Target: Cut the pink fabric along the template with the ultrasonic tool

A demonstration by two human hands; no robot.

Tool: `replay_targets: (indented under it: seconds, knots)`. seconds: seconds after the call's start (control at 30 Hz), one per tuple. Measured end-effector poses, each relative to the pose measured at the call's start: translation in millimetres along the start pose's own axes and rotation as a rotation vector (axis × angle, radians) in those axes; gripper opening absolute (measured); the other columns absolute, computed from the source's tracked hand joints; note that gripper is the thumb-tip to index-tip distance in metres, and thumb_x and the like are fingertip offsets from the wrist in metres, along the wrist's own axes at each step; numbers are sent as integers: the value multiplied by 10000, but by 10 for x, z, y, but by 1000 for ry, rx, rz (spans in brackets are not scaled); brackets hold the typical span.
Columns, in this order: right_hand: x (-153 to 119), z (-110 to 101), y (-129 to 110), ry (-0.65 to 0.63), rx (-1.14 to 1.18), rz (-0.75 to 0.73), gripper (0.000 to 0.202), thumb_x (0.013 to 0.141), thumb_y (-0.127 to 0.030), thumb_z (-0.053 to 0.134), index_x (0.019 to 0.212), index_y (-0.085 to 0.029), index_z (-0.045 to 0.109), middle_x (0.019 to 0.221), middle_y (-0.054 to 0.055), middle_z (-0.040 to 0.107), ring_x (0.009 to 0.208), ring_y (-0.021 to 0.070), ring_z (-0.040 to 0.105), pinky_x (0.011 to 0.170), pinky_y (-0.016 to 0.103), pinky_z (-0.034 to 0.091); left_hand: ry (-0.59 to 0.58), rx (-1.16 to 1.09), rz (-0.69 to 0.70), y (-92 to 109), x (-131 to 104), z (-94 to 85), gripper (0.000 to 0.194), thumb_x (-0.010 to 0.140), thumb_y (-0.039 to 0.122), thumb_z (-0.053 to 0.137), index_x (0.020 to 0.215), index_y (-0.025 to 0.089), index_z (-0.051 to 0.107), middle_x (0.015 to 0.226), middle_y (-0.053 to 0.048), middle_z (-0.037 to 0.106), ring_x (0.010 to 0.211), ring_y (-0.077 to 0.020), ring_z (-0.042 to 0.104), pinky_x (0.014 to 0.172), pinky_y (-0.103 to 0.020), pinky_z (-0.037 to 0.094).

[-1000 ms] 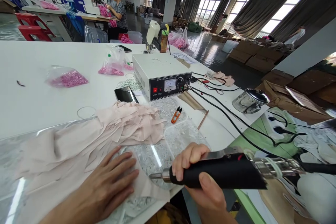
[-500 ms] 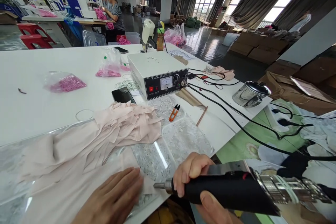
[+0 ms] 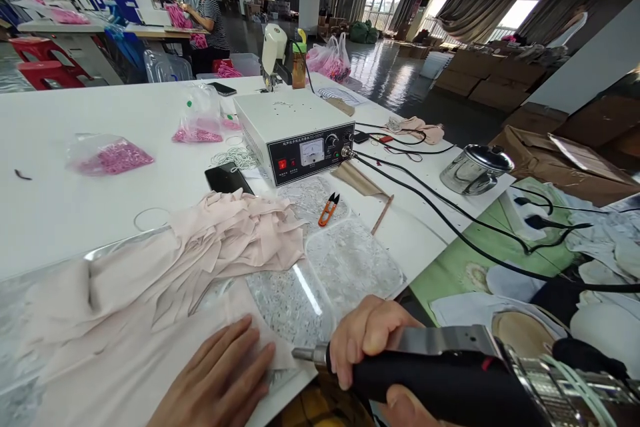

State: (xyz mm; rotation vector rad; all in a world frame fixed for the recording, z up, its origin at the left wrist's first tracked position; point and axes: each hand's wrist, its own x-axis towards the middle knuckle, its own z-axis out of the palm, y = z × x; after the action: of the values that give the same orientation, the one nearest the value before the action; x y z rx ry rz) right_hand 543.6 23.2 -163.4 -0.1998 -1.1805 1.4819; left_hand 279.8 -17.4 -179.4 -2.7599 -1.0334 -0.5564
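My left hand (image 3: 223,373) lies flat on a pale pink fabric piece (image 3: 130,360), its fingers slightly spread near the table's front edge. Wrapped around a black ultrasonic welding handpiece (image 3: 425,373) is my right hand (image 3: 370,337). The handpiece's metal tip (image 3: 307,352) points left at the fabric's corner, just right of my left fingers; whether it touches the cloth I cannot tell. Behind my left hand sits a heap of crumpled pink fabric pieces (image 3: 245,227). Orange thread snips (image 3: 328,209) lie beyond on the marbled mat (image 3: 350,260).
A white ultrasonic control box (image 3: 295,133) stands mid-table, with black cables (image 3: 425,203) running right. Around it are a phone (image 3: 227,178), bags of pink bits (image 3: 113,157) and a lidded glass mug (image 3: 475,170). A person (image 3: 210,17) sits at a sewing machine in the background.
My left fingers have spread apart a little on the fabric. The handpiece's rear end has dropped slightly while its tip stays by the cloth. The camera view has shifted a little.
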Motion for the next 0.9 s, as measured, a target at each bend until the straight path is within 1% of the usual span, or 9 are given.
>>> replay_targets:
  seconds: [0.07, 0.2, 0.3, 0.37, 0.5, 0.6, 0.67, 0.8, 0.9]
  knots:
    - [-30, -5, 5, -5, -13, -13, 193, 928, -326, 532, 1073, -286, 652, 856, 53, 650, 609, 180, 698, 541, 358, 583, 7, -4, -15, 17, -8, 17, 317, 1000, 344, 482, 1265, 243, 624, 1247, -56, 645, 1255, -223, 539, 1087, -304, 426]
    - [-62, -8, -2, 19, -13, -26, 192, 928, -348, 544, 1058, -281, 668, 803, 51, 677, 574, 172, 686, 552, 365, 596, 12, 10, -34, 41, -13, 47, 325, 989, 359, 503, 1286, 272, 604, 1239, -56, 642, 1239, -232, 553, 1055, -309, 463]
    - [-66, -50, 10, -60, -3, -15, 224, 928, -328, 531, 1101, -281, 666, 866, 69, 685, 628, 190, 709, 564, 372, 598, 3, 27, -33, 52, -10, 55, 341, 982, 342, 517, 1310, 277, 584, 1259, -61, 627, 1247, -242, 545, 1051, -323, 469]
    - [-67, -53, 27, -81, 17, -17, 242, 927, -341, 529, 1115, -286, 670, 856, 67, 689, 630, 190, 713, 555, 356, 593, -1, 29, -29, 60, -8, 55, 350, 974, 340, 532, 1315, 280, 580, 1265, -62, 621, 1251, -244, 542, 1056, -322, 465]
    - [-87, 37, 55, 55, 39, -33, 220, 913, -385, 552, 1027, -271, 701, 754, 51, 678, 552, 175, 686, 513, 329, 574, 14, 2, -54, 88, -12, 54, 350, 959, 356, 560, 1298, 277, 595, 1267, -64, 619, 1254, -247, 540, 1080, -321, 438]
    - [-119, 63, 53, 101, 28, -8, 207, 903, -411, 563, 985, -279, 698, 734, 39, 668, 531, 170, 673, 499, 325, 565, 23, -14, -72, 107, -20, 57, 352, 956, 364, 567, 1297, 280, 594, 1271, -59, 617, 1260, -243, 535, 1089, -319, 427]
    - [-136, 11, 45, 72, 15, 28, 209, 897, -433, 561, 974, -284, 687, 747, 36, 664, 535, 176, 676, 502, 340, 568, 25, -11, -71, 112, -20, 61, 354, 955, 370, 569, 1297, 282, 593, 1269, -55, 619, 1265, -241, 531, 1088, -316, 427]
    - [-133, -140, 41, -95, -3, 76, 223, 884, -448, 547, 981, -275, 649, 777, 48, 656, 565, 208, 694, 513, 378, 582, 37, 1, -63, 114, -8, 59, 349, 948, 358, 583, 1288, 280, 600, 1266, -56, 621, 1272, -247, 523, 1083, -314, 433]
    - [-96, -112, 48, -50, -32, 24, 193, 910, -422, 517, 989, -292, 636, 799, 35, 635, 550, 189, 679, 501, 362, 571, 37, 12, -57, 121, 3, 49, 337, 945, 344, 589, 1274, 272, 610, 1259, -63, 623, 1281, -252, 513, 1089, -324, 427]
